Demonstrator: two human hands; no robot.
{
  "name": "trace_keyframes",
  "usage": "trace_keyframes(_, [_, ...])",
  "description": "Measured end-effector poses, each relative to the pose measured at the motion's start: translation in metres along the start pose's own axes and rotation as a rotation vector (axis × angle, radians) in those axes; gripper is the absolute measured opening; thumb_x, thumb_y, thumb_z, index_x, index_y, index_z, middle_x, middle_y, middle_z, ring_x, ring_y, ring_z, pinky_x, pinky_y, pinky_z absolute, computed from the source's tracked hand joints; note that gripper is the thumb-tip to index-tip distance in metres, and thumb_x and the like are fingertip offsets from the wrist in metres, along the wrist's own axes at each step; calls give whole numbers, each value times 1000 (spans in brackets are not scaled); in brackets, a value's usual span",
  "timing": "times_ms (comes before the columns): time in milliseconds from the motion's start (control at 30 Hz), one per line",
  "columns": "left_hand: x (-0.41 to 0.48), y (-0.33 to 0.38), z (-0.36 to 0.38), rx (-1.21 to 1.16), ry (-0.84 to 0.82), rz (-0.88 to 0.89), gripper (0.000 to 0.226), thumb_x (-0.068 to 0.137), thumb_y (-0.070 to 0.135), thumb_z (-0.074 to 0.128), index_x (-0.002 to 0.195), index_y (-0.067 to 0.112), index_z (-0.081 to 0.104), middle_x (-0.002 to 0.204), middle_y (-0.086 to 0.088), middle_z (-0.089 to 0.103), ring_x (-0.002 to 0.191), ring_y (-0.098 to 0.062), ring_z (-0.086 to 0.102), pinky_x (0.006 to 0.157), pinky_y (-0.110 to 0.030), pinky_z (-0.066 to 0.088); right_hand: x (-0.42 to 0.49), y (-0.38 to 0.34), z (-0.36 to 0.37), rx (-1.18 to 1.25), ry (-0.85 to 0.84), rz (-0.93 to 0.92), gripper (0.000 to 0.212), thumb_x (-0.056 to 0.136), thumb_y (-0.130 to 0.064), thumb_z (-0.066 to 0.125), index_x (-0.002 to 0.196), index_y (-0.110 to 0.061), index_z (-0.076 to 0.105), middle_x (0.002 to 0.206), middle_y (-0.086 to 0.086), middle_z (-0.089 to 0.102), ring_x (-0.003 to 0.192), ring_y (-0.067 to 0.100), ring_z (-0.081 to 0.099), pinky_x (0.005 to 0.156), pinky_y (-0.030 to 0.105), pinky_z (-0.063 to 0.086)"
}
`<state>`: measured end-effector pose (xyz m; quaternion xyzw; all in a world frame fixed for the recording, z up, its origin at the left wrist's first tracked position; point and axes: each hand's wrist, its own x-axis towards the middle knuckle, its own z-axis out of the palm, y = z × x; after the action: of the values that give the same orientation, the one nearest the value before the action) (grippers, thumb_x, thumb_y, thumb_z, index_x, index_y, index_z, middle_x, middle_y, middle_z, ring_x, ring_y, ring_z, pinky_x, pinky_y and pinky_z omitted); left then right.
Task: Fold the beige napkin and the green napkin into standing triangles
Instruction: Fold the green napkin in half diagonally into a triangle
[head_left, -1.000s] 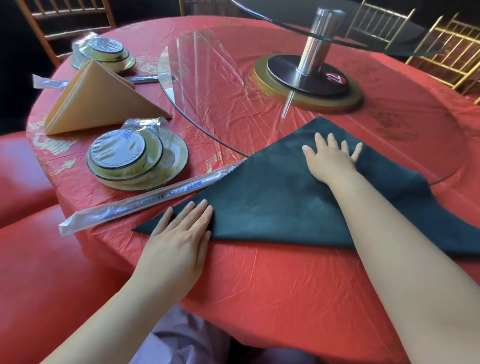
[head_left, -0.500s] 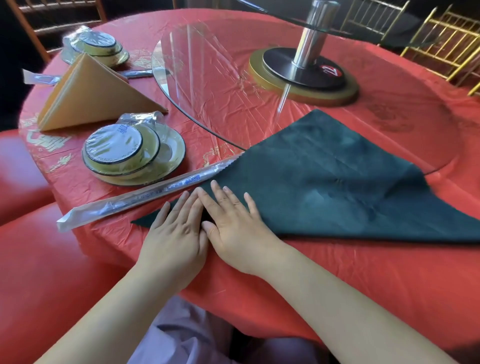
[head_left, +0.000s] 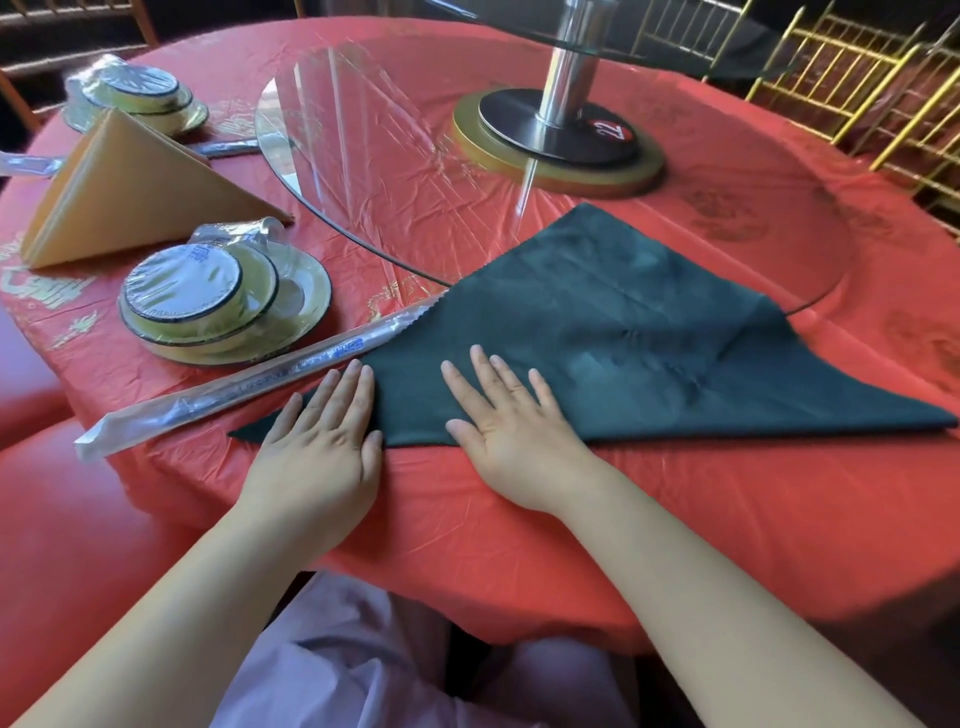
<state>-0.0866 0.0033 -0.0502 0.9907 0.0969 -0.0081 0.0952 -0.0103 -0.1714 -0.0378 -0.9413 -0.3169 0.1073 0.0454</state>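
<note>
The green napkin (head_left: 623, 332) lies flat, a triangle by the near edge of the bench (head_left: 431, 499). The left hand (head_left: 322, 441) and right hand (head_left: 504, 431) press its near-left part, fingers straight, gripping nothing. The beige napkin (head_left: 130, 202) stands as a folded triangle near the left edge.

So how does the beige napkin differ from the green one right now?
The beige napkin stands up as a folded triangle, while the green napkin lies flat on the table. Nothing touches the beige napkin, but the left hand and right hand press on the green napkin, which also spreads wider. Both are triangular.
</note>
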Motion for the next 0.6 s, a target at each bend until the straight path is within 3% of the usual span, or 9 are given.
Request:
trace_keyframes(100, [-1,4,-7,29,-67,-12,59,97,35,16,147,23,-12,155,8,-15,141,-5,-13,115,-32,-6,-11,21,-4,4,-27,59,55,99,-46,16,146,-37,-10,156,-1,-19,143,13,-15,114,40,-12])
trace_keyframes(233, [16,32,-21,192,-118,-54,63,92,19,21,146,6,-9,156,-9,-12,144,-19,-10,115,-37,-9,-12,22,-4,20,-24,51,57,98,-47,18,147,-36,-10,156,0,-19,143,13,-15,115,41,-12])
trace_keyframes(367, [36,94,-12,-156,24,274,73,95,20,37,144,6,-15,156,-7,-12,143,-18,-12,114,-28,-6,-11,23,-4,-3,-32,81,63,98,-41,23,148,-25,-12,155,3,-21,143,14,-17,116,41,-11])
trace_keyframes(433, [40,109,-2,-333,-14,350,67,98,36,29,146,12,-11,157,-1,-4,144,-12,-5,114,-26,-2,-11,26,-3,-91,-52,64,67,97,-37,25,146,-21,-18,153,4,-26,142,17,-22,116,41,-11])
trace_keyframes(500, [44,109,11,-386,-48,320,76,89,60,10,147,15,-8,157,2,-3,143,-7,0,115,-25,0,-10,29,-3,-100,-71,63,69,96,-37,25,145,-22,-21,152,4,-30,140,17,-26,116,41,-11])
trace_keyframes(600, [44,105,19,-340,-41,309,92,71,69,-8,148,17,-8,157,5,-4,143,-4,-1,116,-23,0,-11,34,-4,-79,-74,48,69,95,-38,25,145,-25,-20,153,2,-28,141,15,-24,115,41,-12])
